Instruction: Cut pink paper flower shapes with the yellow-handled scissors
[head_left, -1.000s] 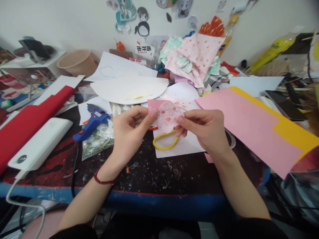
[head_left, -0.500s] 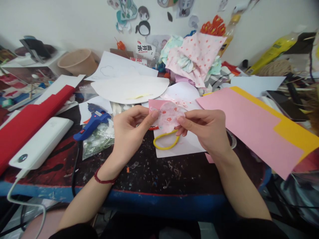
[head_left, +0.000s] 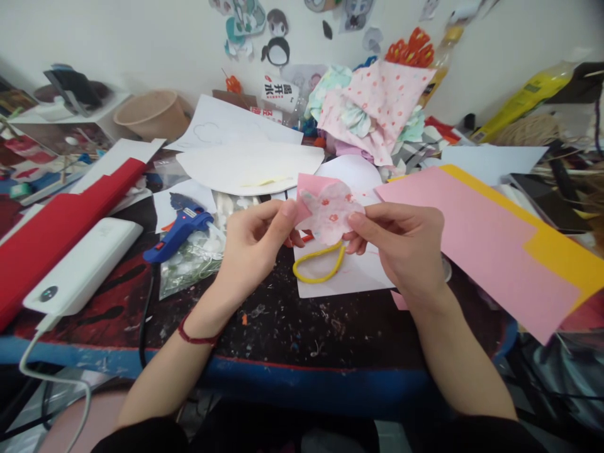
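Pinched in my right hand [head_left: 401, 242] is a small wavy-edged piece of white-pink fabric with red flower prints [head_left: 333, 218]. My left hand [head_left: 262, 242] has thumb and fingers closed on a small piece of pink paper [head_left: 311, 184], which lies partly behind the fabric. The two pieces overlap, held above the table between both hands. Just below them, a yellow loop [head_left: 318, 279] rests on a white sheet [head_left: 352, 286]; its upper end is hidden by the fabric and my fingers.
A blue hot glue gun [head_left: 179, 231] and a white power bank [head_left: 82, 267] with a cable lie left, beside red sheets [head_left: 61, 233]. Pink paper [head_left: 472, 233] over yellow paper [head_left: 561, 251] covers the right. Crumpled printed fabric [head_left: 372, 107] and a wide bowl [head_left: 151, 116] stand behind.
Both hands have shifted slightly right. My left thumb has moved off the fabric's edge and onto the pink paper, which now shows more above and left of the fabric.
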Available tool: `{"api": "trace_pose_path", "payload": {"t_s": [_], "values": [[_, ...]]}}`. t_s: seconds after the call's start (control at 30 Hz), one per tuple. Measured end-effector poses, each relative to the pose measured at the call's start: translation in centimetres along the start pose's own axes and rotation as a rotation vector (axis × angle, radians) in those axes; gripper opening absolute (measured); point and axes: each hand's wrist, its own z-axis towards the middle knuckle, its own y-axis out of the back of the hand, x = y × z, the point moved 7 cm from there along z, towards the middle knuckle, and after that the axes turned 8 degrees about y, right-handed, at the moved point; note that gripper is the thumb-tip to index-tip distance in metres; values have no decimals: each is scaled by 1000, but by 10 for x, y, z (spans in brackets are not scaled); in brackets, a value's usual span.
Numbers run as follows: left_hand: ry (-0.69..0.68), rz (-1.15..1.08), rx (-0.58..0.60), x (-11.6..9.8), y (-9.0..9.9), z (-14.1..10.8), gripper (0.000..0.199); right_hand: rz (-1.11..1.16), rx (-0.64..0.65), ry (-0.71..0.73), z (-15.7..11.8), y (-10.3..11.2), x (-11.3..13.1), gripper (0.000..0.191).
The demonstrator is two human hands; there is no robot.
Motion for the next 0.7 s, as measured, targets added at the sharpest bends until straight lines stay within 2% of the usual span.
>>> {"api": "trace_pose_path", "payload": {"t_s": [0.1,0.2,0.33,0.47,0.57,0.7], "values": [[20,10,43,-3,-2,-1,34,-7,-32,13,1,2,1,7],[43,33,23,-3,-2,-2,23,-20,-44,20,2,3,0,8],[29,63,-12,-5,-1,-3,20,-6,-28,0,2,2,-1,10],[21,67,11,-6,-2,-4,18,79,98,-110,0,-5,-9,13],[12,72,80,-5,-9,-5,17,66,207,-166,-4,-11,-16,14],[-5,109,144,-2,-18,-6,17,-3,197,-247,-10,-10,-25,16]]}}
